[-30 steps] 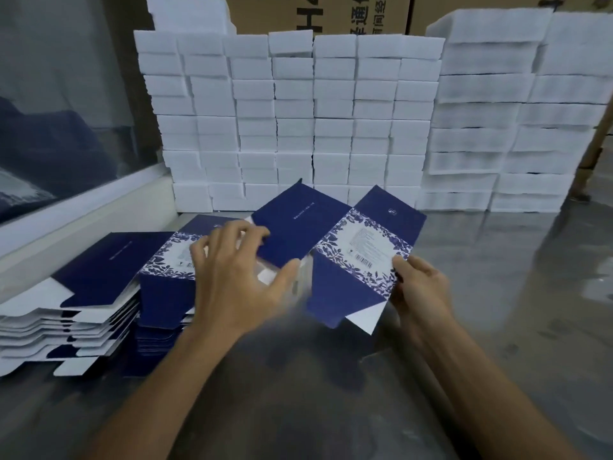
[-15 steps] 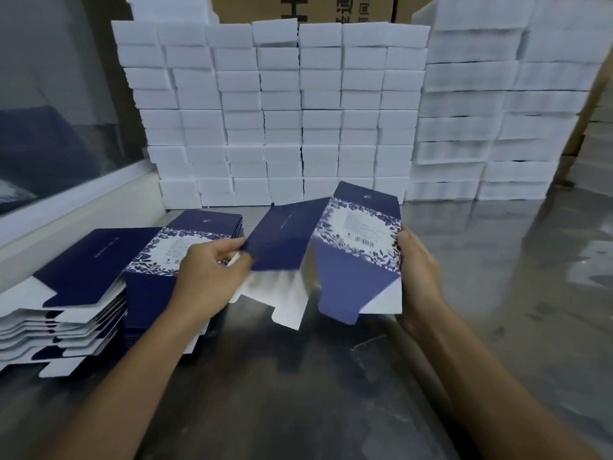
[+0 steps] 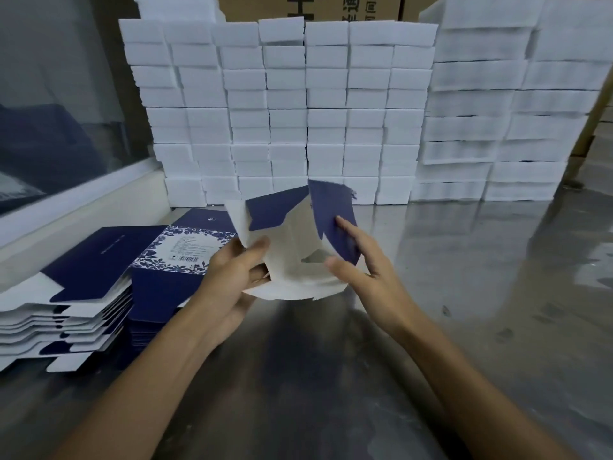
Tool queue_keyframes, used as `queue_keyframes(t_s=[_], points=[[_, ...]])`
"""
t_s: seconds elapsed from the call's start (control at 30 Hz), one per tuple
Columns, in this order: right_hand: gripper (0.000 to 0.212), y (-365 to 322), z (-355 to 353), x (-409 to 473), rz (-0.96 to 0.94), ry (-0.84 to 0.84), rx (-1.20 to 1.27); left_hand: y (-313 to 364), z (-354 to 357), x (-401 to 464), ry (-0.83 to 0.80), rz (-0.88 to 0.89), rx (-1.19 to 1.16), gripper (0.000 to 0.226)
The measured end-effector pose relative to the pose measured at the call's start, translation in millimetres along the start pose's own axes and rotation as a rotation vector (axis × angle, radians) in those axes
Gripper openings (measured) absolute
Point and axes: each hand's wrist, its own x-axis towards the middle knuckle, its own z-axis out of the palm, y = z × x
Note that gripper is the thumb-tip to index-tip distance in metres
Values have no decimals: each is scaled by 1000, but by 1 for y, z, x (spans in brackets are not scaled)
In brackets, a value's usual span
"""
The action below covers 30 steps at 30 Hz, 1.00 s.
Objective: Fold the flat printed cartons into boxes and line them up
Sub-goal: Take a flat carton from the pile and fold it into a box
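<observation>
Left hand (image 3: 237, 272) grips the half-opened carton (image 3: 292, 260) at its near-left edge, thumb curled over the white inner face. Right hand (image 3: 363, 265) has straight fingers pressed against the navy flap (image 3: 333, 220); thumb spread, not pinching. Carton is held above the metal table (image 3: 464, 293). Left of the grip: two stacks of flat cartons (image 3: 83, 287). Beyond: wall of white blocks (image 3: 298, 111).

The carton (image 3: 292, 247) in the frame's centre is motion-blurred, and the left hand (image 3: 232, 277) covers its lower left corner. At the top edge the brown box (image 3: 358, 8) is cut off, its lettering only partly readable. The flat cartons (image 3: 59, 313) at lower left run past the frame's left edge.
</observation>
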Motion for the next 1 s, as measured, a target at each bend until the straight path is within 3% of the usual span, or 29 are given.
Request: queue_keyframes(t_s=[0.13, 0.3, 0.53, 0.67, 0.77, 0.9, 1.0], points=[[68, 8, -3, -2, 34, -68, -140, 4, -7, 4, 3, 18, -120, 12], [67, 10, 2, -3, -23, -176, -298, 6, -4, 5, 71, 8, -227, 37], [58, 8, 1, -1, -17, -351, -443, 1, -4, 6, 104, -1, -271, 28], [41, 7, 7, -6, -91, -154, -315, -2, -4, 7, 126, 101, -65, 16], [31, 5, 11, -5, -101, 32, -166, -3, -7, 7, 214, 184, 149, 22], [12, 4, 7, -2, -113, 222, -88, -6, -5, 6, 203, 202, 252, 24], [22, 2, 4, -1, -111, 357, 27, -10, -1, 5, 200, 245, 294, 23]])
